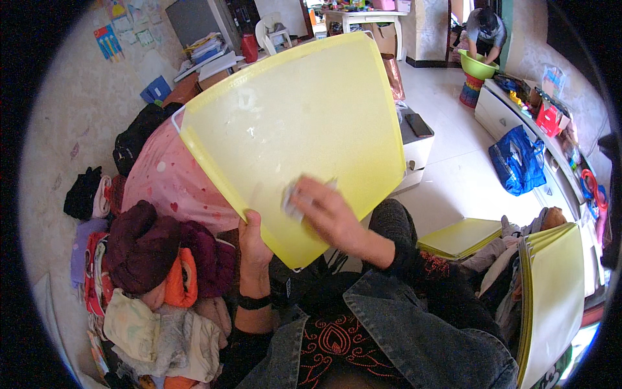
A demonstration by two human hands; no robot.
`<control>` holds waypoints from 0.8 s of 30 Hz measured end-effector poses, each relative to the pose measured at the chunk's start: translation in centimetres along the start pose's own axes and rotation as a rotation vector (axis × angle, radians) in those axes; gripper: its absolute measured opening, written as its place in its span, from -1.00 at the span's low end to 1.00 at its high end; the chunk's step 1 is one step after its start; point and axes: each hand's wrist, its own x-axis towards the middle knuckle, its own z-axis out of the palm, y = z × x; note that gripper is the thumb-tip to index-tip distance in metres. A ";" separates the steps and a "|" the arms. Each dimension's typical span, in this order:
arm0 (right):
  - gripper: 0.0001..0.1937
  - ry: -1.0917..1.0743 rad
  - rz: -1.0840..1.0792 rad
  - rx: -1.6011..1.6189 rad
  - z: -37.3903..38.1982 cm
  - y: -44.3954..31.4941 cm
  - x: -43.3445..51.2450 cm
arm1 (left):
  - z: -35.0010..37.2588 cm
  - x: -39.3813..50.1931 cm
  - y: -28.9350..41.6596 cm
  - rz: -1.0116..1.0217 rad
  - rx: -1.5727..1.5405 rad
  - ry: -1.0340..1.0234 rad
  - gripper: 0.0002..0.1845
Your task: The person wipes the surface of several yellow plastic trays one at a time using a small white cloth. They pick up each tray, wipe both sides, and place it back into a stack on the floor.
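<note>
A large yellow fabric panel (301, 121) with a bound edge and white wire loops at its corners is tilted up in front of me. My left hand (253, 238) grips its lower left edge, thumb on the front face. Against the lower part of the panel, my right hand (325, 214) presses a crumpled whitish cloth or wipe (295, 200); hand and cloth are blurred. Pale smudges show on the panel's upper left. More yellow panels stand in a stack (554, 301) at the right, and others lie flat (461, 236) beside my knee.
Folded clothes (165, 335) are piled at the left, by a pink heart-patterned cover (180, 180). A phone (419, 125) rests on a white cabinet (418, 150). At the right are a blue bag (519, 160) and a long low cabinet (505, 116). Farther back, a person (486, 31) reaches into a green basin (478, 65).
</note>
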 end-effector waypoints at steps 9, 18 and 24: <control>-0.58 -0.061 -0.186 -0.058 -1.9 2.2 1.4 | 0.0 -0.4 -0.4 -0.008 0.066 0.011 -0.39; -0.66 0.573 0.701 -0.259 -6.6 11.5 2.8 | 0.4 -1.3 -0.4 -0.162 0.266 0.026 -0.42; -0.80 0.154 0.736 0.778 -2.8 3.1 4.5 | 1.6 -0.3 -1.4 -0.133 0.241 -0.015 -0.53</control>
